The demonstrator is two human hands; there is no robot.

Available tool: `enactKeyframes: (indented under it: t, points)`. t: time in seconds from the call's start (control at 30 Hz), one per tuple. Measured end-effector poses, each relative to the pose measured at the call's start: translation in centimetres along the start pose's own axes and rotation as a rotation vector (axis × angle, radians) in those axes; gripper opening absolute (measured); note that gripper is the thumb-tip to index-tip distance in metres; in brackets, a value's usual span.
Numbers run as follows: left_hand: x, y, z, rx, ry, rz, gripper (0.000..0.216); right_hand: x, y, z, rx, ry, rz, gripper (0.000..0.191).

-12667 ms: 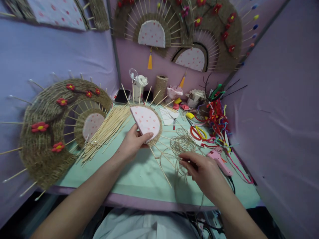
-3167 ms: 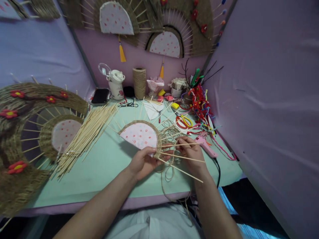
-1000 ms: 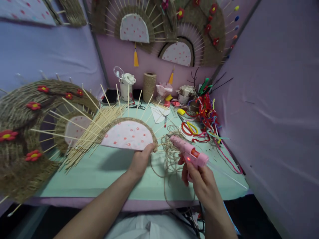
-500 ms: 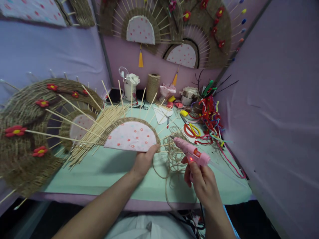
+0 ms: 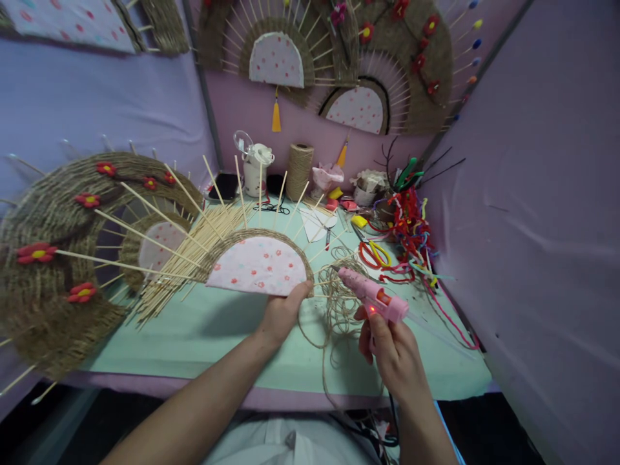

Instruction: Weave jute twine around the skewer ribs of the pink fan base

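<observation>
The person's left hand (image 5: 281, 316) grips the half-round fan (image 5: 259, 266) at its near right corner, thumb pressed on the front and the other fingers hidden behind it. The fan is held up over the near middle of the table (image 5: 232, 368), its straight edge toward the person, its thin sticks (image 5: 241, 190) spreading out from the twine-wrapped curve. The right hand (image 5: 394, 349) has its fingers curled around the handle of a pink glue gun (image 5: 371, 294) (a small red light glows on its side), the nozzle pointing left, near the fan's right end but apart from it. Loose twine (image 5: 339, 316) lies tangled between the two. Farther right are scissors (image 5: 375, 254); to the left, a pile of sticks (image 5: 186, 271) lies beside a large woven fan (image 5: 39, 216) with red flowers.
</observation>
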State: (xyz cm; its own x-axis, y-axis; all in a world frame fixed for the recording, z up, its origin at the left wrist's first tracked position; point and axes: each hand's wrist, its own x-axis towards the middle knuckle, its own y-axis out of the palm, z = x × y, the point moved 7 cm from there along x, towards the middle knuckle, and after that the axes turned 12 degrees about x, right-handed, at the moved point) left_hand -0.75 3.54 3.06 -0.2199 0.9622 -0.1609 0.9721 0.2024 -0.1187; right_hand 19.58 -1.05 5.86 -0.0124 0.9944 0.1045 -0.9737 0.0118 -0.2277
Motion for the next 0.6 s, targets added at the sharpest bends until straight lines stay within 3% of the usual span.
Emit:
enactKeyframes:
  t: [0.33, 0.6]
  points:
    - [-0.38, 0.03, -0.26, -0.009, -0.063, 0.024, 0.006, 0.13, -0.02, -0.16, -0.007, 0.006, -0.005, 0.043]
    - [-0.04, 0.12, 0.03, 0.048, -0.001, 0.025, 0.014, -0.01, -0.02, -0.27, 0.007, 0.012, -0.005, 0.043]
